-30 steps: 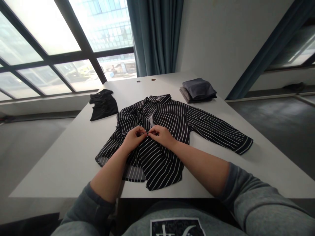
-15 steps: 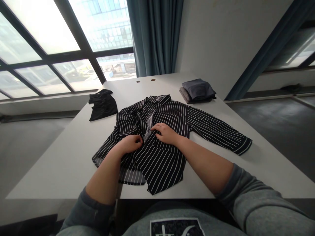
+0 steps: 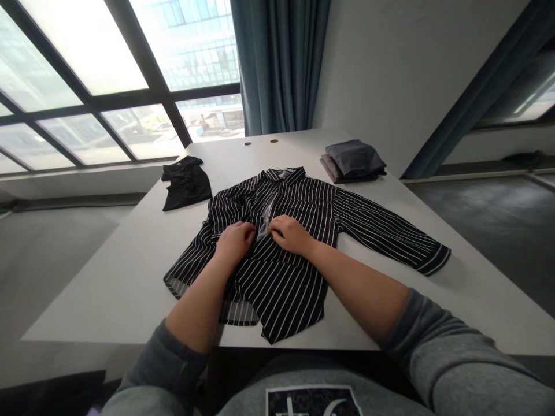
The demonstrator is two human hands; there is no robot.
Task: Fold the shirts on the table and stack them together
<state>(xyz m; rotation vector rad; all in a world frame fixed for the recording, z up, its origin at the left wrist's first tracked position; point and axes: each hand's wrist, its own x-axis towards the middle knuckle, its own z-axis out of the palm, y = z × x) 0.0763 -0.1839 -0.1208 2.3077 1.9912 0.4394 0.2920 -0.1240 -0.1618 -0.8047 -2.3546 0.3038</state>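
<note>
The left hand had moved up nearer the right hand — both curled, pinch impossible to tell — the shirt still gaping between.

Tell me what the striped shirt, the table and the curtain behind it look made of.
Striped shirt: thin, matte fabric, probably woven, judging by its soft creases; fibre unclear. Table: smooth white board, perhaps laminate, given its flat, even surface. Curtain: matte, heavy-looking cloth, hanging in deep folds.

Black garment, folded clothes, blue curtain beside window.
</note>
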